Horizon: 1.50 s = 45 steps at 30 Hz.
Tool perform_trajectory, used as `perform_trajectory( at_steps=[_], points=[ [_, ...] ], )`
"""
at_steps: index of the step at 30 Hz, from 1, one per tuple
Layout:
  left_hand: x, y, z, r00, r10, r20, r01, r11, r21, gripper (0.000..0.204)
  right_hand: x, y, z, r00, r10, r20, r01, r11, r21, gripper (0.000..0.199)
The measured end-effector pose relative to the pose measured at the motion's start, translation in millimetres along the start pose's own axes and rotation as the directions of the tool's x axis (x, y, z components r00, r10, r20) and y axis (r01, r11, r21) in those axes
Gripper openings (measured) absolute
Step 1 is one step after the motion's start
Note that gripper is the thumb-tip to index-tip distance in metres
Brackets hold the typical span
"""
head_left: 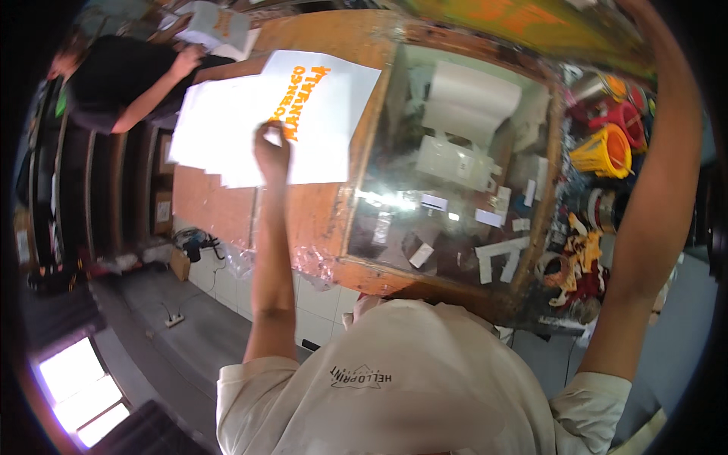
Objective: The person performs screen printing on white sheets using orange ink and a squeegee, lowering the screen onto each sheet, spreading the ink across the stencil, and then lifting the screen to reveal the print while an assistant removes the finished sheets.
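Observation:
A white sheet with orange lettering (322, 106) lies on top of other white sheets (208, 129) on the wooden table. Over the sheets, beside the lettering, is my left hand (273, 148), its fingers curled together in a pinch; what they hold, if anything, does not show. My right arm reaches far up along the right side, where my right hand (635, 4) is mostly cut off by the upper edge. Near it a framed screen with yellow-green mesh and orange marks (523, 26) is raised above the far end of the glass panel (394, 235).
The glass sits in a wooden frame (447, 279), with paper pieces seen on or under it. To the right stand a yellow tub (603, 152), a red container (626, 121) and stained rags (580, 262). Far left, another person in black (129, 80) handles a printed light cloth (216, 29).

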State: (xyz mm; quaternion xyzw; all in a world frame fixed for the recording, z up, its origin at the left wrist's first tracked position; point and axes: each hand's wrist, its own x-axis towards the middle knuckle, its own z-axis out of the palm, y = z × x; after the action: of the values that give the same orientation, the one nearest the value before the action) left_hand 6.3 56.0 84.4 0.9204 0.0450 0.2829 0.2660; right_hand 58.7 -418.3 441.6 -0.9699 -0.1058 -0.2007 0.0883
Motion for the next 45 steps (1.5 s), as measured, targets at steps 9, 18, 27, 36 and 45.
perform_trajectory(
  at_steps=[9, 18, 27, 36, 45],
  points=[
    [-144, 58, 22, 0.987, -0.104, 0.123, 0.100, 0.994, 0.040, 0.020, -20, -20, -2, 0.987, 0.126, 0.104, -0.149, 0.953, 0.263, 0.043],
    [-107, 32, 5, 0.822, -0.321, 0.471, 0.444, 0.878, -0.177, 0.023, -46, -44, -11, 0.998, 0.052, 0.026, -0.053, 0.998, 0.043, 0.043],
    [-120, 39, -2, 0.903, -0.128, 0.409, 0.202, 0.969, -0.142, 0.022, -52, -40, -9, 0.998, 0.036, -0.059, -0.034, 0.999, 0.042, 0.042],
    [-115, 33, -8, 0.908, 0.153, 0.390, -0.082, 0.978, -0.194, 0.015, -49, -41, -11, 0.998, 0.060, -0.013, -0.059, 0.998, 0.017, 0.045],
    [-89, 15, -8, 0.725, -0.323, 0.608, 0.546, 0.808, -0.222, 0.019, -46, -42, -12, 0.987, 0.141, 0.071, -0.153, 0.968, 0.198, 0.047]
  ],
)
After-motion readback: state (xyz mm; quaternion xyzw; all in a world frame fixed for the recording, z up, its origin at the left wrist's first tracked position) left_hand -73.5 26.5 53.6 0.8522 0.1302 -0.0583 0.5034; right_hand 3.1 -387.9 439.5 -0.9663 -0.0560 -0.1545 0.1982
